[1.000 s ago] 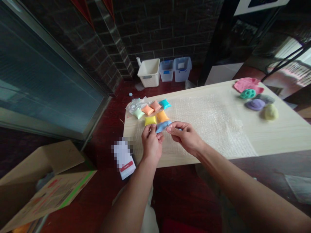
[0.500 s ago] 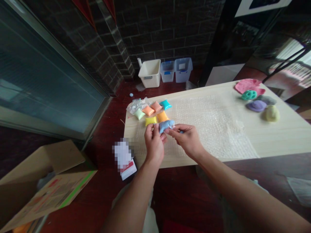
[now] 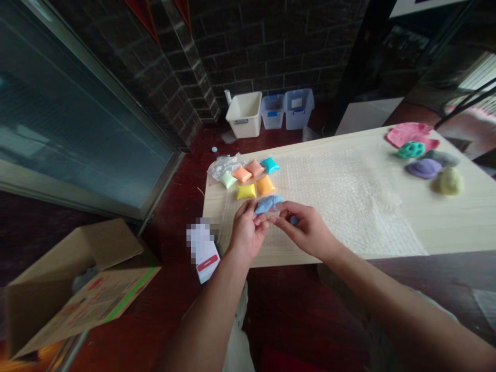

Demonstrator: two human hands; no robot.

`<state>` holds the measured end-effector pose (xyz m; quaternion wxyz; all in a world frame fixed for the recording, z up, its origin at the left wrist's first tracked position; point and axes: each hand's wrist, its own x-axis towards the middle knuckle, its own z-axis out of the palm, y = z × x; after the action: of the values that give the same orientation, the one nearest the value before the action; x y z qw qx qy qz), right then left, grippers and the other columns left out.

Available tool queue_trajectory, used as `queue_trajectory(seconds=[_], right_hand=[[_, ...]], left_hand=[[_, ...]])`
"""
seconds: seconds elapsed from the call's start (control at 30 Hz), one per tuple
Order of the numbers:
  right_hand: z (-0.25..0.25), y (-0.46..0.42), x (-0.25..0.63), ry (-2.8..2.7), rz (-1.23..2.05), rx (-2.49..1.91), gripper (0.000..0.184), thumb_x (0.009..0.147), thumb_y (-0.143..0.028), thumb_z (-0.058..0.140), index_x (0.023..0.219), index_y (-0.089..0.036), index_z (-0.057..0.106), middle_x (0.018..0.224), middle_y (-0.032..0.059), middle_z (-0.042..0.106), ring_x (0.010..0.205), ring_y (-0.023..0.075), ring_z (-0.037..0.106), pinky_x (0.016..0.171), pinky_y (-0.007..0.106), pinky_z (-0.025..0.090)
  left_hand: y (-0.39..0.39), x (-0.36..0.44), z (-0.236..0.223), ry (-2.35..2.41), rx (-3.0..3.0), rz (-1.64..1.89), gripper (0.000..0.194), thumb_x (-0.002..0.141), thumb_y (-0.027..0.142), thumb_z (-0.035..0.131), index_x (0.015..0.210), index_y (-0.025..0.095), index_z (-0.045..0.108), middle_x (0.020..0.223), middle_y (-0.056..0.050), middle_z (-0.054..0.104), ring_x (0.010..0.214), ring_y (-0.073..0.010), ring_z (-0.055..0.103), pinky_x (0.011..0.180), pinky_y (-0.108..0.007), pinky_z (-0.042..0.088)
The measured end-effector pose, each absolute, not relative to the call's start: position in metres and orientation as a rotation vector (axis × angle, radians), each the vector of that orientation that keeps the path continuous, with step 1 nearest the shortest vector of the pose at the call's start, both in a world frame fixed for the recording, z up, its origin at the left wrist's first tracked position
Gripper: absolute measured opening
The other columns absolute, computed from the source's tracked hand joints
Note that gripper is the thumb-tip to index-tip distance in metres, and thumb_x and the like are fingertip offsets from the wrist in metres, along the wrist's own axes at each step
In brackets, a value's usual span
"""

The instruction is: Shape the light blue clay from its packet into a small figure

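Observation:
Over the near left of the table, my left hand is closed around one end of a blue clay packet in clear film. My right hand pinches the film at the packet's right side. A small blue lump shows by the fingers of that hand; whether it is held or lies on the table, I cannot tell. Just beyond lie a yellow packet, an orange packet, a pale green packet, two peach-orange packets and a turquoise packet.
Bubble wrap covers the middle of the table. Pink clay, a green piece, a purple piece and a yellow lump sit at right. An open cardboard box stands at lower left; a white bin is behind.
The blue packet has turned and looks more crumpled, with more loose film between the hands. My left hand has rolled palm upward. The whole view has shifted slightly.

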<state>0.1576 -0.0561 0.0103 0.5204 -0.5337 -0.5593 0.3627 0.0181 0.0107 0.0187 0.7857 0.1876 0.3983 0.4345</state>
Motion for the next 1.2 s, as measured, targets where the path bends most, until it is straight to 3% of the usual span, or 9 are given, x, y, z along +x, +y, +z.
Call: queue_trajectory(seconds=[0.17, 0.43, 0.57, 0.7, 0.83, 0.93, 1.03, 1.1, 1.2], right_hand=[[-0.003, -0.055, 0.162, -1.289, 0.615, -1.426, 0.038, 0.084, -0.050, 0.084, 0.108, -0.022, 0.076, 0.068, -0.0016, 0.059, 0.056, 0.0146, 0.049, 0.056, 0.031, 0.039], [-0.008, -0.045, 0.176, -1.523, 0.354, -1.525, 0.026, 0.094, -0.044, 0.073, 0.088, -0.021, 0.083, 0.069, 0.0046, 0.065, 0.060, 0.0180, 0.057, 0.061, 0.034, 0.039], [-0.001, -0.047, 0.168, -1.453, 0.655, -1.387, 0.032, 0.093, -0.047, 0.074, 0.075, -0.022, 0.080, 0.067, 0.0040, 0.068, 0.061, 0.0174, 0.058, 0.061, 0.032, 0.040], [0.007, -0.051, 0.154, -1.085, 1.083, -1.201, 0.035, 0.086, -0.053, 0.081, 0.074, -0.020, 0.078, 0.061, -0.0002, 0.064, 0.054, 0.0128, 0.049, 0.054, 0.029, 0.038], [0.013, -0.050, 0.153, -1.008, 1.226, -1.067, 0.031, 0.079, -0.046, 0.088, 0.073, -0.018, 0.077, 0.059, -0.0023, 0.061, 0.054, 0.0101, 0.046, 0.053, 0.026, 0.038], [0.014, -0.049, 0.158, -1.068, 1.269, -1.076, 0.026, 0.076, -0.039, 0.091, 0.072, -0.017, 0.077, 0.063, -0.0020, 0.063, 0.057, 0.0097, 0.049, 0.055, 0.025, 0.039], [0.015, -0.052, 0.164, -0.903, 1.348, -1.077, 0.024, 0.076, -0.038, 0.092, 0.081, -0.019, 0.078, 0.052, -0.0084, 0.050, 0.046, 0.0061, 0.034, 0.044, 0.023, 0.025], [0.016, -0.054, 0.167, -0.729, 1.429, -1.038, 0.026, 0.076, -0.040, 0.091, 0.085, -0.021, 0.076, 0.048, -0.0123, 0.039, 0.041, 0.0050, 0.022, 0.040, 0.023, 0.014], [0.019, -0.057, 0.168, -0.628, 1.439, -1.064, 0.032, 0.067, -0.039, 0.097, 0.075, -0.021, 0.072, 0.048, -0.0122, 0.039, 0.040, 0.0043, 0.020, 0.040, 0.024, 0.009]], left_hand=[[0.003, 0.025, 0.019, 0.822, 0.336, 0.910, 0.030, 0.099, 0.015, 0.063, 0.074, 0.018, 0.047, 0.055, 0.009, 0.038, 0.043, -0.0033, 0.034, 0.044, -0.014, 0.026], [-0.001, 0.031, 0.023, 0.836, 0.214, 0.809, 0.036, 0.104, 0.016, 0.048, 0.069, 0.019, 0.042, 0.053, 0.009, 0.030, 0.042, -0.0041, 0.028, 0.042, -0.016, 0.021], [0.002, 0.029, 0.022, 0.887, 0.229, 0.804, 0.037, 0.101, 0.013, 0.043, 0.065, 0.020, 0.038, 0.052, 0.010, 0.028, 0.039, -0.0033, 0.025, 0.040, -0.017, 0.019], [0.007, 0.027, 0.015, 0.915, 0.305, 0.805, 0.025, 0.091, 0.010, 0.050, 0.068, 0.017, 0.048, 0.053, 0.008, 0.036, 0.039, -0.0028, 0.025, 0.040, -0.015, 0.018], [0.011, 0.025, 0.010, 0.921, 0.378, 0.769, 0.020, 0.084, 0.006, 0.053, 0.067, 0.016, 0.050, 0.055, 0.006, 0.043, 0.040, -0.0020, 0.027, 0.041, -0.014, 0.021], [0.012, 0.024, 0.012, 0.916, 0.448, 0.808, 0.025, 0.088, 0.010, 0.055, 0.067, 0.018, 0.044, 0.053, 0.009, 0.037, 0.040, -0.0028, 0.027, 0.041, -0.015, 0.021], [0.008, 0.021, 0.014, 0.872, 0.590, 0.932, 0.030, 0.095, 0.023, 0.061, 0.073, 0.022, 0.041, 0.054, 0.010, 0.034, 0.042, -0.0058, 0.034, 0.043, -0.017, 0.027], [0.004, 0.018, 0.013, 0.861, 0.916, 1.030, 0.030, 0.099, 0.033, 0.062, 0.078, 0.023, 0.043, 0.059, 0.009, 0.041, 0.047, -0.0084, 0.043, 0.047, -0.019, 0.034], [-0.001, 0.012, 0.007, 0.969, 1.537, 1.114, 0.024, 0.105, 0.038, 0.055, 0.086, 0.023, 0.049, 0.069, 0.004, 0.053, 0.058, -0.0112, 0.052, 0.057, -0.024, 0.041]])
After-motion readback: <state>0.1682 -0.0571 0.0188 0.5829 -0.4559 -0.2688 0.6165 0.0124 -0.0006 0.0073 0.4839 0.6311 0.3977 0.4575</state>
